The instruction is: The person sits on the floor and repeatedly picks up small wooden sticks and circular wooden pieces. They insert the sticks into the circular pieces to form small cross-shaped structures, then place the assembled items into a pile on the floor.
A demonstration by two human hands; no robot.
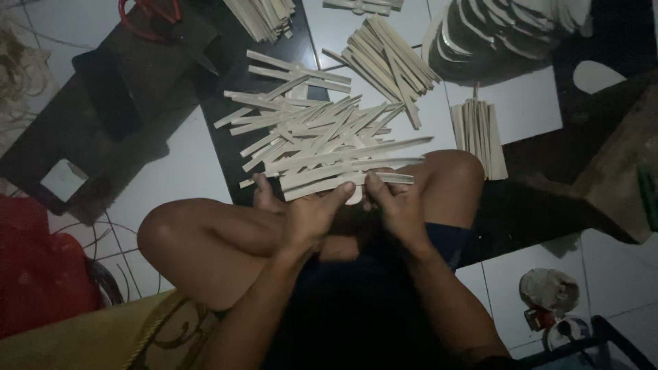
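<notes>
I sit cross-legged on the floor. My left hand [312, 216] and my right hand [397, 205] both grip the near ends of a few pale flat bamboo strips [343, 179], held side by side above my shins. Just beyond them lies a loose heap of the same strips [315, 133] on a dark mat [226, 147]. My thumbs rest on top of the held strips.
More strip bundles lie further out [387, 58] and to the right [478, 137]. A stack of curved pieces [493, 34] stands at the top right. Red-handled scissors [147, 14] rest on a dark stool [103, 109]. A red bag [34, 267] is at the left, crumpled litter [548, 291] at the lower right.
</notes>
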